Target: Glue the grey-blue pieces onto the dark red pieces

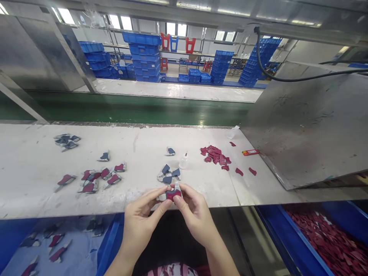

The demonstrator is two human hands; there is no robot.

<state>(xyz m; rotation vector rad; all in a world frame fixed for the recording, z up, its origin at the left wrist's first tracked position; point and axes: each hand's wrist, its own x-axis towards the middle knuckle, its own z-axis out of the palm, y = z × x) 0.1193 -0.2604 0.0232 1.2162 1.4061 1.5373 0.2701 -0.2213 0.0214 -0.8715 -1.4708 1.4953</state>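
Both my hands pinch one small grey-and-white moulded part with a dark red inlay piece point(173, 194) on its face, just over the table's front edge. My left hand point(146, 212) grips its left end, thumb on the front. On its right end, my right hand point(195, 212) presses with the thumb against the red face. Right behind my fingers lie several similar parts with blue-grey faces point(168, 174). A small clear bottle with a thin needle tip point(184, 161) stands beside them. Farther right is a loose pile of dark red pieces point(215, 155).
Several red-faced parts point(89, 186) and blue-grey parts point(67, 141) lie to the left. A yellow-red packet point(250, 152) sits by a metal panel point(313, 126). Blue bins stand below the table, the right one holding many red pieces point(330, 237). A green conveyor belt point(143, 109) runs behind.
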